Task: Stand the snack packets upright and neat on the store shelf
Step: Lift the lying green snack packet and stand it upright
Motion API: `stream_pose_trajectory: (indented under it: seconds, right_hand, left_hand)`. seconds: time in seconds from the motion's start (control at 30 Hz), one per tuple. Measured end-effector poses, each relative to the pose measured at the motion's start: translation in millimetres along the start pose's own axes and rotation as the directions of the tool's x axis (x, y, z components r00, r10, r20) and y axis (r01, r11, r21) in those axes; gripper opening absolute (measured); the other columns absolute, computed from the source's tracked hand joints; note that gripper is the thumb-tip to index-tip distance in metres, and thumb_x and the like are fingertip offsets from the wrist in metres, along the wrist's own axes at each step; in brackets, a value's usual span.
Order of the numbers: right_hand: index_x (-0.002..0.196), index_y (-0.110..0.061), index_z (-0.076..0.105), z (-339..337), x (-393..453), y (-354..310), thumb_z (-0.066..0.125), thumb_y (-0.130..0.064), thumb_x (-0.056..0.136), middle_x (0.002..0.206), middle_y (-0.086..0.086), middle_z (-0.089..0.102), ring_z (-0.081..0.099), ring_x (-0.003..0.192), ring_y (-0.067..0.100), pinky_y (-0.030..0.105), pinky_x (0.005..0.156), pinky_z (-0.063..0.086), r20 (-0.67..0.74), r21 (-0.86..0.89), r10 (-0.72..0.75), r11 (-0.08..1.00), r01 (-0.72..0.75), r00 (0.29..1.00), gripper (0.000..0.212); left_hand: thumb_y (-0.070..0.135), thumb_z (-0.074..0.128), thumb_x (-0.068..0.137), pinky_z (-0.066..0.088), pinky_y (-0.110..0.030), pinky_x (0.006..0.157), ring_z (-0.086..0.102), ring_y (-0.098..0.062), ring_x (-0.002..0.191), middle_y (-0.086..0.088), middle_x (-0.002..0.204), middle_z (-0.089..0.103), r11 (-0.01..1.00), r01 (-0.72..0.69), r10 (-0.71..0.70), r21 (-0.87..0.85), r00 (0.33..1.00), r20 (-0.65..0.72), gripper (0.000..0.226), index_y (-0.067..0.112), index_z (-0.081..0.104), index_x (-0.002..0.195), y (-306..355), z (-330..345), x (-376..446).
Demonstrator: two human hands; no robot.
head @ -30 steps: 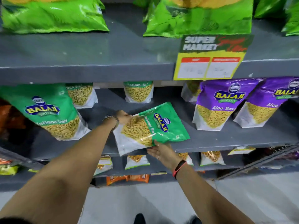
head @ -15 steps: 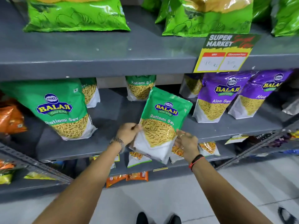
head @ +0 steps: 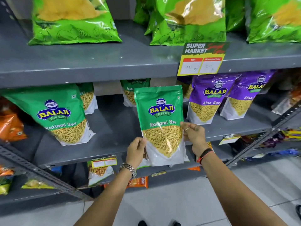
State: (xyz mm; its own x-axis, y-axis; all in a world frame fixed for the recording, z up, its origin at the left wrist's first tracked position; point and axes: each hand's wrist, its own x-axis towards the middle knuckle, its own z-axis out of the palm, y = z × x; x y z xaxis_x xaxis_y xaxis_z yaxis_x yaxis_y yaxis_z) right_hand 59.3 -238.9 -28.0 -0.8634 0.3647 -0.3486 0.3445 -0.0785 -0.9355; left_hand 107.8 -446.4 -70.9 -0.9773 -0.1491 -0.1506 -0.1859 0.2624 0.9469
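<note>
A green Ratlami Sev packet [head: 161, 121] stands upright at the front edge of the grey middle shelf [head: 104, 149]. My left hand [head: 136, 150] grips its lower left edge. My right hand [head: 194, 136] holds its right side with the fingers curled on the edge. Another green Ratlami Sev packet [head: 55, 115] leans at the left of the same shelf. Two purple Aloo Sev packets [head: 210, 98] [head: 247, 95] stand to the right. Two smaller green packets [head: 88, 98] [head: 130, 90] sit at the back.
Large bright green bags [head: 71, 20] [head: 189, 22] stand on the upper shelf, with a yellow price tag [head: 203, 59] on its edge. Orange packets [head: 11, 126] lie far left. Small packets [head: 99, 170] fill the lower shelf. A slanted metal brace [head: 40, 173] crosses lower left.
The green packet has gone from lying tilted on its side to standing upright. Both hands shifted to its lower sides, and the view moved closer to the shelf.
</note>
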Motion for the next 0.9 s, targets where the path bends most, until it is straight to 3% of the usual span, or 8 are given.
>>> stream_pose_trajectory:
  seconds: [0.1, 0.2, 0.27, 0.33, 0.4, 0.63, 0.8, 0.9]
  right_hand:
    - [0.098, -0.004, 0.070, 1, 4, -1, 0.062, -0.011, 0.087, 0.066, 0.002, 0.061, 0.050, 0.050, 0.014, 0.022, 0.047, 0.046, 0.008, 0.004, -0.043, 0.999, 0.043, 0.999, 0.015]
    - [0.099, -0.007, 0.061, 6, 12, -13, 0.060, -0.012, 0.089, 0.070, -0.002, 0.061, 0.056, 0.042, 0.000, 0.015, 0.042, 0.049, 0.027, 0.045, -0.137, 0.990, 0.136, 0.990, 0.011]
    - [0.095, -0.010, 0.056, 14, 20, -22, 0.056, -0.009, 0.091, 0.075, -0.004, 0.060, 0.061, 0.061, 0.006, 0.018, 0.051, 0.054, 0.027, 0.039, -0.199, 0.979, 0.198, 0.980, 0.004]
    - [0.084, -0.015, 0.052, 24, 28, -29, 0.050, -0.003, 0.093, 0.075, -0.004, 0.057, 0.055, 0.073, 0.014, 0.028, 0.064, 0.051, 0.031, 0.018, -0.247, 0.969, 0.247, 0.968, 0.015]
    - [0.077, -0.019, 0.047, 34, 36, -32, 0.044, 0.002, 0.093, 0.073, 0.000, 0.054, 0.049, 0.070, 0.016, 0.034, 0.065, 0.043, 0.074, 0.010, -0.290, 0.957, 0.290, 0.954, 0.027]
    - [0.080, -0.015, 0.048, 66, 60, -21, 0.040, 0.006, 0.094, 0.074, 0.003, 0.051, 0.042, 0.067, 0.018, 0.038, 0.070, 0.037, 0.103, -0.004, -0.327, 0.944, 0.329, 0.939, 0.026]
    - [0.077, -0.023, 0.050, 70, 60, -16, 0.045, 0.000, 0.094, 0.073, 0.000, 0.055, 0.048, 0.069, 0.019, 0.039, 0.074, 0.041, 0.110, 0.006, -0.333, 0.942, 0.334, 0.937, 0.029]
    - [0.104, -0.012, 0.054, 66, 59, -12, 0.049, -0.011, 0.094, 0.092, 0.003, 0.061, 0.056, 0.088, 0.019, 0.033, 0.076, 0.049, 0.142, 0.051, -0.252, 0.968, 0.247, 0.957, 0.010]
  left_hand:
    - [0.024, 0.045, 0.095, 0.043, -0.036, 0.067, 0.044, -0.017, 0.063, 0.004, 0.060, 0.043, 1.000, 0.000, 0.000, 0.001, 1.000, 0.019, 0.021, 0.017, 0.051, 0.075, 4, 0, 8]
    - [0.020, 0.044, 0.095, 0.042, -0.032, 0.069, 0.047, -0.016, 0.066, 0.007, 0.063, 0.047, 0.994, -0.079, 0.078, 0.070, 0.997, 0.024, 0.016, 0.013, 0.052, 0.083, 21, -6, 28]
    - [0.018, 0.044, 0.095, 0.042, -0.031, 0.069, 0.049, -0.018, 0.071, 0.003, 0.069, 0.052, 0.984, -0.130, 0.128, 0.121, 0.992, 0.020, 0.016, 0.008, 0.053, 0.086, 34, -11, 44]
    - [0.016, 0.044, 0.095, 0.039, -0.028, 0.067, 0.050, -0.018, 0.074, -0.004, 0.077, 0.054, 0.970, -0.150, 0.154, 0.190, 0.988, -0.008, 0.016, 0.006, 0.052, 0.086, 41, -12, 59]
    - [0.015, 0.044, 0.094, 0.034, -0.024, 0.064, 0.049, -0.019, 0.075, -0.006, 0.079, 0.053, 0.961, -0.127, 0.148, 0.247, 0.986, -0.070, 0.014, 0.010, 0.046, 0.081, 41, -10, 74]
    - [0.012, 0.041, 0.093, 0.036, -0.031, 0.064, 0.051, -0.026, 0.077, -0.014, 0.082, 0.054, 0.978, 0.074, -0.031, 0.195, 0.977, -0.211, 0.035, 0.022, 0.033, 0.060, 27, -2, 109]
    - [0.015, 0.041, 0.094, 0.040, -0.032, 0.069, 0.060, -0.037, 0.090, -0.027, 0.100, 0.064, 0.988, 0.088, -0.063, 0.125, 0.979, -0.194, 0.015, 0.005, 0.050, 0.086, 14, -1, 112]
    - [0.023, 0.043, 0.094, 0.049, -0.039, 0.081, 0.061, -0.037, 0.097, -0.026, 0.111, 0.063, 0.994, 0.108, -0.108, -0.009, 0.984, -0.139, 0.030, 0.000, 0.052, 0.111, 13, 1, 109]
